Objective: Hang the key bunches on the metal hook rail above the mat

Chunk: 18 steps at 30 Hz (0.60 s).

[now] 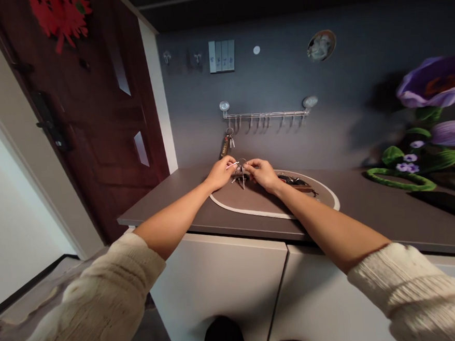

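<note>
Head view: two bare hands, knitted sleeves pushed up, meet over a dark counter [354, 197] set against a grey wall.
Bunch of keys: this [243, 181] is held between the hands, over the left part of a pale-edged mat [254, 213]; one long key points downward.
Ring: a thin loop [243, 159] arcs above the keys, between the fingertips.
Left hand: closed in a pinch at the bunch's left side [223, 172] – whether on the ring or on a key, I cannot tell.
Right hand: also pinching, thumb against fingers, at the bunch's right side [262, 173]; the exact contact is too small to make out.
Steady grip: one pinch is best kept firm and still while the other does the fine work, thumb and fingertip only.
Hanging keys: loose and likely to swing, so small, slow movements should suit them; staying low over the mat would shorten any drop.
Dark items: a cluster [296, 183] lies on the mat beside the right wrist – worth keeping clear of.
Hook rail: a clear bar [266, 115] on the wall above; a brown tag [225, 144] and small keys [231, 141] hang near its left end, where a sharp upward lift could knock them.
</note>
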Available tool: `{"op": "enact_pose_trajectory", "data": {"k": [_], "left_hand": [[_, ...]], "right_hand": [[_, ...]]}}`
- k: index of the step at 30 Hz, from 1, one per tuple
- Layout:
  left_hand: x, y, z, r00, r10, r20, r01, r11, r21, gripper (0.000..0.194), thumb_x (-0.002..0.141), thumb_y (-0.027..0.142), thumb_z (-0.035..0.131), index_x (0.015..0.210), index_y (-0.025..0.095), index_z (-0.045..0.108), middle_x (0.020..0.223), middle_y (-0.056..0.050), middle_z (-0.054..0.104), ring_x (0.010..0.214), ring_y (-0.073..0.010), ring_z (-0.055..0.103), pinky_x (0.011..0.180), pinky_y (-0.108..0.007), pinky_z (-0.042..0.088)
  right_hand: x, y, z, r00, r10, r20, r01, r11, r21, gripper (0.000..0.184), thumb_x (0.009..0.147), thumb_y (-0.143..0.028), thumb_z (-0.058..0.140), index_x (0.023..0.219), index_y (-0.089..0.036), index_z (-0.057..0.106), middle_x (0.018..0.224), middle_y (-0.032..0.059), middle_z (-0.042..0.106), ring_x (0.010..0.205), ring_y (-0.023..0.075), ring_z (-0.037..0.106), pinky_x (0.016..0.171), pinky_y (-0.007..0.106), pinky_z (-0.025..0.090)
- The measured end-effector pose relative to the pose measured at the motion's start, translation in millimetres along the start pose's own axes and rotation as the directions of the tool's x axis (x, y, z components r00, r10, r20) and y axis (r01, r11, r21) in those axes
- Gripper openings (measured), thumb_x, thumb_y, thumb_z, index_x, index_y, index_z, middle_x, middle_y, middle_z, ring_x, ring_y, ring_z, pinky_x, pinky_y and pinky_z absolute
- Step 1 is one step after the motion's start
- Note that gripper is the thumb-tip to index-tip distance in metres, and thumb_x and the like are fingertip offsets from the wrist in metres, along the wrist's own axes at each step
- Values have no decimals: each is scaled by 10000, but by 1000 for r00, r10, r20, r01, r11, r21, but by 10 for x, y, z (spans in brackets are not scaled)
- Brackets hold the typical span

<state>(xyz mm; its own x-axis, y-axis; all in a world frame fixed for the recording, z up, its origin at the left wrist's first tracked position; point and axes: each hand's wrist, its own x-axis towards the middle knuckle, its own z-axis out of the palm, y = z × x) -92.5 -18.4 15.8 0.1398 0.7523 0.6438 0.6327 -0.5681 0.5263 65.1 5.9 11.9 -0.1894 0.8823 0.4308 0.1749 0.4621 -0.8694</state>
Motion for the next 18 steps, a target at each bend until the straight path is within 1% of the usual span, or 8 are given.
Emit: {"op": "enact_pose_trajectory", "data": {"k": [5,11,15,18], "left_hand": [[1,14,0,1000,-1,-25,0,999,-36,122,799,217,461,870,150,534,832,-15,611,784,-111,548,762,-233,418],[-8,18,13,1000,4,4,-4,997,-80,131,783,224,480,874,152,539,792,-5,603,729,-106,541,716,-227,419],[-19,44,5,1000,11,2,-10,997,-81,157,781,248,486,881,150,555,766,0,607,705,-103,539,696,-220,416],[-27,76,-8,1000,7,5,-7,998,-55,173,793,246,459,877,148,573,769,-5,617,699,-106,540,682,-217,415]], "right_hand": [[14,-55,-27,998,-60,-13,60,997,37,184,726,-320,612,766,-143,585,430,-60,453,358,45,384,356,157,279],[-2,-116,-50,996,-84,20,82,993,84,263,718,-417,594,777,-165,545,484,-59,468,383,51,387,377,177,299],[4,-114,-52,995,-94,28,91,993,75,279,731,-449,571,785,-179,524,471,-61,453,375,56,374,380,183,295],[13,-113,-52,995,-101,6,100,991,91,277,738,-451,559,790,-184,505,479,-63,450,375,57,372,386,186,297]]}}
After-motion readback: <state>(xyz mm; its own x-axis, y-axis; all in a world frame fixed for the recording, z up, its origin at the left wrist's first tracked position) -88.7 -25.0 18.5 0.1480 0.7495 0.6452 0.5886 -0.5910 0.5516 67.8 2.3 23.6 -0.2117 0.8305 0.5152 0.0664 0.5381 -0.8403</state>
